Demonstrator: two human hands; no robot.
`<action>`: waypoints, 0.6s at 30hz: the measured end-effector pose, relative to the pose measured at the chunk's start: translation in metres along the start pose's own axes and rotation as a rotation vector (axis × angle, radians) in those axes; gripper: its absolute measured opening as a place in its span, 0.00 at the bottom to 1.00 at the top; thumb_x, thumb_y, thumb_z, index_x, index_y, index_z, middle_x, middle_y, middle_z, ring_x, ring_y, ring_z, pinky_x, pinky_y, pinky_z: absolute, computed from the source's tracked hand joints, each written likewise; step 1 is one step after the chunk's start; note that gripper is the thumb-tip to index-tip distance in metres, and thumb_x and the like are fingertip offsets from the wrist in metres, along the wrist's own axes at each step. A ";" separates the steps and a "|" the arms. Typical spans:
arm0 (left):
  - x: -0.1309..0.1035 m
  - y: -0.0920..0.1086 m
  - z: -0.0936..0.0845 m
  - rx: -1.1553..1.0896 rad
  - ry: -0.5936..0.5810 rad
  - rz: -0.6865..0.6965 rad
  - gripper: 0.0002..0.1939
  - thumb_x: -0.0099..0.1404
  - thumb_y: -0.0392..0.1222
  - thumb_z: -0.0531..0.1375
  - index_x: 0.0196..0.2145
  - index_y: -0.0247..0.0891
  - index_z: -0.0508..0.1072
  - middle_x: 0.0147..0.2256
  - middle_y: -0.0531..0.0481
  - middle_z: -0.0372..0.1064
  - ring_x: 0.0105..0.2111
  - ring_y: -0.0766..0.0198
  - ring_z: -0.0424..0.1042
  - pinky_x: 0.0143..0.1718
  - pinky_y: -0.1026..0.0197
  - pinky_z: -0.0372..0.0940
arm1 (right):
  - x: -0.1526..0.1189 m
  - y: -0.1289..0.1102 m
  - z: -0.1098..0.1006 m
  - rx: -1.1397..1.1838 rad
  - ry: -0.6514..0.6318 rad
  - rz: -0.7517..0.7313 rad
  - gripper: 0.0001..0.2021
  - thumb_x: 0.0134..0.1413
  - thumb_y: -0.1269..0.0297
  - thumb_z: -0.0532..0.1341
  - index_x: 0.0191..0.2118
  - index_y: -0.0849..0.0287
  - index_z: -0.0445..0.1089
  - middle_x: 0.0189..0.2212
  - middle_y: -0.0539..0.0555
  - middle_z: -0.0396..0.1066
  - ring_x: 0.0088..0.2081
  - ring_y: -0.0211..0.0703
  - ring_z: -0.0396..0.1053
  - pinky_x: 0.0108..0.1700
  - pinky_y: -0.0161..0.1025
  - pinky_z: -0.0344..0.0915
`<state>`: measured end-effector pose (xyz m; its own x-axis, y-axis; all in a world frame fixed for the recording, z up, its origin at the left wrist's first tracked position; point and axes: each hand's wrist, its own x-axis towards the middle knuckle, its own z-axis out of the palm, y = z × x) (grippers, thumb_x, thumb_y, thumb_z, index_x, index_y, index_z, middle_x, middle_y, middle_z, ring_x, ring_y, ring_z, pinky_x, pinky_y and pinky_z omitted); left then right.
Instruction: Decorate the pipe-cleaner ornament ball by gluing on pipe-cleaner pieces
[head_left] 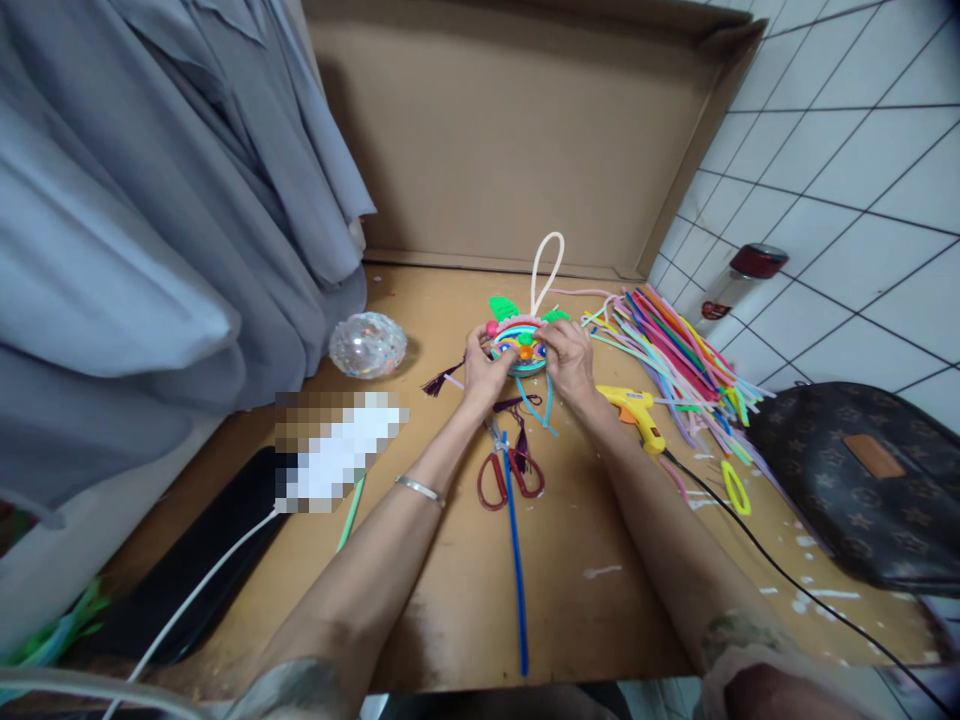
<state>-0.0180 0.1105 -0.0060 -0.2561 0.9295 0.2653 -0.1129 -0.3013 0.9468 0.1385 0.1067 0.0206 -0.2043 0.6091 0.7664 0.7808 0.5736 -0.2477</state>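
Note:
Both hands are on a colourful round face ornament with green leaf-shaped ears, a white hanging loop above and blue strands below. My left hand grips its left edge, the thumb lying over the front. At its right side, my right hand has its fingers pinched against the face near an orange piece. Just below lie red-handled scissors and a blue pipe cleaner. A dark purple tassel is beside my left hand.
A yellow glue gun with a black cord lies by my right forearm. Beyond it are many-coloured pipe cleaners, a clear bottle and a brown patterned bag. A clear ball sits left, near a grey curtain. Cardboard stands behind.

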 end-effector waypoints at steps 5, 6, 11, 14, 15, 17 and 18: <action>0.000 -0.002 -0.002 -0.004 -0.013 0.012 0.28 0.51 0.38 0.68 0.50 0.41 0.67 0.53 0.44 0.72 0.49 0.58 0.75 0.53 0.57 0.69 | 0.000 -0.001 0.001 -0.042 -0.031 -0.019 0.16 0.67 0.70 0.51 0.43 0.53 0.77 0.40 0.57 0.74 0.44 0.50 0.66 0.45 0.44 0.58; 0.000 -0.002 -0.002 -0.001 -0.012 0.012 0.28 0.51 0.38 0.68 0.50 0.41 0.67 0.53 0.43 0.71 0.49 0.58 0.75 0.54 0.56 0.69 | 0.001 -0.002 0.001 -0.055 -0.036 -0.022 0.16 0.67 0.71 0.51 0.44 0.53 0.77 0.40 0.57 0.74 0.44 0.51 0.65 0.45 0.44 0.58; 0.002 -0.005 -0.002 0.009 -0.003 0.014 0.29 0.50 0.37 0.68 0.50 0.42 0.67 0.52 0.45 0.72 0.51 0.57 0.74 0.56 0.55 0.68 | 0.004 -0.008 0.000 -0.111 -0.085 -0.020 0.13 0.65 0.72 0.53 0.43 0.53 0.74 0.39 0.57 0.72 0.44 0.52 0.63 0.45 0.44 0.57; 0.002 -0.005 -0.002 0.012 -0.002 0.011 0.29 0.50 0.37 0.69 0.50 0.42 0.67 0.52 0.45 0.72 0.50 0.58 0.74 0.56 0.55 0.68 | 0.007 -0.012 -0.001 -0.097 -0.108 0.020 0.13 0.63 0.74 0.53 0.41 0.53 0.73 0.39 0.57 0.71 0.44 0.52 0.64 0.46 0.44 0.58; 0.002 -0.004 -0.002 0.015 0.000 0.010 0.29 0.50 0.38 0.68 0.50 0.42 0.67 0.52 0.45 0.72 0.50 0.58 0.74 0.56 0.55 0.68 | 0.008 -0.012 -0.001 -0.071 -0.109 0.042 0.13 0.62 0.75 0.53 0.40 0.53 0.73 0.39 0.57 0.71 0.44 0.52 0.64 0.46 0.44 0.59; 0.002 -0.003 -0.002 0.018 0.007 0.005 0.29 0.49 0.38 0.68 0.50 0.41 0.67 0.52 0.44 0.72 0.49 0.58 0.74 0.54 0.56 0.69 | 0.009 -0.012 -0.001 0.022 -0.101 0.086 0.14 0.61 0.76 0.51 0.39 0.54 0.72 0.38 0.56 0.71 0.44 0.51 0.66 0.47 0.44 0.61; 0.002 -0.003 -0.002 0.017 0.011 0.000 0.29 0.49 0.38 0.68 0.50 0.41 0.67 0.52 0.44 0.72 0.48 0.58 0.75 0.53 0.56 0.69 | 0.009 -0.011 0.000 0.080 -0.090 0.108 0.15 0.60 0.77 0.50 0.38 0.54 0.71 0.38 0.56 0.71 0.44 0.50 0.67 0.47 0.43 0.62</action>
<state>-0.0201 0.1131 -0.0085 -0.2667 0.9272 0.2629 -0.0970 -0.2973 0.9499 0.1283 0.1059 0.0303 -0.1768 0.7138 0.6777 0.7522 0.5421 -0.3747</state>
